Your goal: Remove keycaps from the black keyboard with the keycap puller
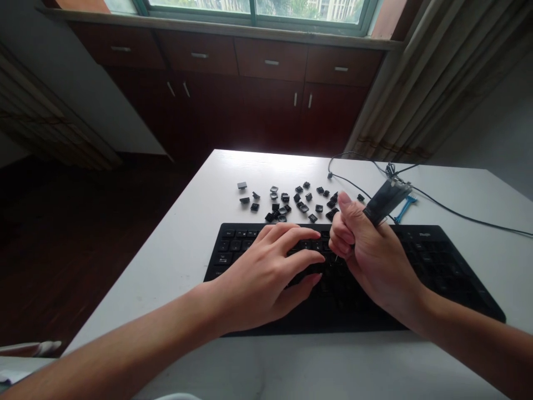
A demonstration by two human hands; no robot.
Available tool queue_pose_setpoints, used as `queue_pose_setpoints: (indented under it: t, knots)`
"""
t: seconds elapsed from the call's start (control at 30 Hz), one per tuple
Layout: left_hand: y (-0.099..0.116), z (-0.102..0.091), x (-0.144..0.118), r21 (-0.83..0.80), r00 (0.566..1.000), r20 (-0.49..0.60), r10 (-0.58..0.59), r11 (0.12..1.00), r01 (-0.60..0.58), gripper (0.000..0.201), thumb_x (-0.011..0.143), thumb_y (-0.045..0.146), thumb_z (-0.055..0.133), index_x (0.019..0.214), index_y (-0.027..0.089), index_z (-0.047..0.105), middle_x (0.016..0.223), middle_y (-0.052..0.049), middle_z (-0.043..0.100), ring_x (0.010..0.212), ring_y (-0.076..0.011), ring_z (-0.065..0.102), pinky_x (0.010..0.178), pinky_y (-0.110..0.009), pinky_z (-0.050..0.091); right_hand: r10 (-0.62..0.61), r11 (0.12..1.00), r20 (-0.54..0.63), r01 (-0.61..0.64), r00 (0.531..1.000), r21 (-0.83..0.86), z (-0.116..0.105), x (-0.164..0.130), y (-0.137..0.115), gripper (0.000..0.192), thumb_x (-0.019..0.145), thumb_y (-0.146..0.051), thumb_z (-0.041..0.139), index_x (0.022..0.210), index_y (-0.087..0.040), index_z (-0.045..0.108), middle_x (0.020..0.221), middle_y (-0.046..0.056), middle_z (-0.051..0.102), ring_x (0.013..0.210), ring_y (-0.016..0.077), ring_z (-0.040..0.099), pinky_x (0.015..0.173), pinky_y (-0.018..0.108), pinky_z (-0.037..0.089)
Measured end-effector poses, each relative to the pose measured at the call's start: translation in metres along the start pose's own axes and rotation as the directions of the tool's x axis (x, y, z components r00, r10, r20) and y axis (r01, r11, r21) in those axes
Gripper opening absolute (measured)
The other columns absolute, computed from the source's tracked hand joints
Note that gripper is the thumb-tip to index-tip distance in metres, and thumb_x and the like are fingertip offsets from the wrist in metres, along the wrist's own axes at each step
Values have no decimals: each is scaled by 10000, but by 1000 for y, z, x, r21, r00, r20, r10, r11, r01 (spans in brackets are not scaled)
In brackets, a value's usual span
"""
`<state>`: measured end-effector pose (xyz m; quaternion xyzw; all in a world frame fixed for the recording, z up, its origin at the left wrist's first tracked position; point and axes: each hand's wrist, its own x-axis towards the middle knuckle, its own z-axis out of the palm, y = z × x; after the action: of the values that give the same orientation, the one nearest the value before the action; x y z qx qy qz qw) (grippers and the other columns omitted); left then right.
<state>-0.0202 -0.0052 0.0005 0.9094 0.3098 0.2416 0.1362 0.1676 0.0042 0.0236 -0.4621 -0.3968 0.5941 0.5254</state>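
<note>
A black keyboard [433, 266] lies across the white table, with some keys in place at its upper left. My left hand [266, 266] rests over its left-middle part, palm down, fingers apart and tips touching or just above the keys. Beside those fingertips, my right hand [370, 250] is closed around a tool with a dark, partly see-through handle [385, 201]. The handle sticks out above the thumb side, and a thin metal tip shows below the fist, close to the keys. Many loose black keycaps [303, 208] are scattered behind the keyboard. My hands hide the keyboard's middle.
A blue plastic tool [405, 210] lies behind the keyboard on the right. A black cable [466, 212] runs over the white table [166, 272] to the right edge. Beyond the table stand brown cabinets [250, 111] under a window, with curtains [420, 83] at the sides.
</note>
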Motion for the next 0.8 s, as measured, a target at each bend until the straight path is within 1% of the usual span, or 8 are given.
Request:
queue_pose_setpoints:
  t: [0.1,0.23,0.33,0.43,0.53,0.6,0.7,0.8]
  knots:
    - [0,0,0,7,1000,1,-15,1000,15,259,1007,292,567,1243,226,652,1446,-77,555,1319,-258,491,1125,-459,418,-33,999,26,33,999,4,1,1,3,486,925,-534,666,664,-213,412,599,-58,345,554,99,301,522,273,324]
    - [0,0,0,4,1000,11,-19,1000,19,236,1001,286,574,1215,222,651,1424,-79,565,1302,-253,504,1119,-458,434,-116,993,69,117,991,1,2,3,7,488,953,-526,634,654,-209,413,579,-61,354,537,91,312,523,281,308]
    - [1,0,0,-14,999,-3,-36,999,36,192,994,273,576,1159,211,650,1384,-83,583,1273,-244,522,1108,-444,451,-131,991,153,129,979,26,2,5,9,500,976,-516,603,630,-208,413,555,-60,352,516,90,305,507,295,273]
    - [1,0,1,-41,996,-32,-81,996,80,206,981,271,584,1171,196,615,1363,-95,584,1269,-237,526,1117,-428,455,-126,992,234,115,964,60,2,7,10,511,989,-495,589,604,-208,413,532,-60,343,499,90,304,499,302,261]
    - [0,0,1,-46,992,-44,-118,992,116,311,970,295,596,1255,177,558,1392,-115,560,1313,-240,506,1149,-418,443,-125,989,275,99,953,107,3,8,11,504,992,-466,593,597,-206,418,517,-66,332,473,83,290,471,292,234]
    - [-1,0,1,-28,991,-32,-130,991,129,420,967,337,605,1336,159,511,1443,-131,531,1370,-249,472,1189,-425,413,-133,986,299,96,945,133,3,8,11,485,994,-446,594,604,-204,433,507,-71,335,455,79,282,453,282,226]
    - [-1,-1,3,10,989,43,-142,990,142,596,965,468,602,1439,140,453,1549,-153,453,1475,-282,378,1255,-459,338,-122,989,342,83,932,125,2,8,10,465,985,-436,611,617,-204,446,499,-76,357,438,73,289,436,269,242]
    - [0,0,9,53,984,120,-134,990,129,742,972,573,548,1513,92,387,1630,-190,342,1547,-327,263,1292,-505,255,-78,997,410,61,909,54,3,10,7,499,973,-465,620,594,-204,426,487,-75,355,430,69,295,429,265,240]
